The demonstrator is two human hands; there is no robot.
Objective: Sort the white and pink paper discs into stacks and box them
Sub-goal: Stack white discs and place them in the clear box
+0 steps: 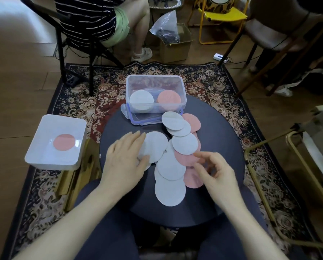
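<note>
The left hand (126,159) lies flat, fingers spread, its grip wide and pressing on a white disc (154,148) near the left edge of the tabletop (222,132), holding nothing closed. The right hand (214,170) has thumb and forefinger narrowed at the rim of a pink disc (185,157) in the middle of the heap; whether the pinch has closed on it I cannot tell. Around both hands loose discs overlap in a line from the near edge to the box (155,96) at the far edge, mostly white on top with pink beneath (exact count unclear). In the box a white stack (141,101) sits left and a pink stack (169,100) right. Off the tabletop's left side a white tray (44,154) holds one pink disc. Judging by this, sorting is under way: most discs remain unsorted.
</note>
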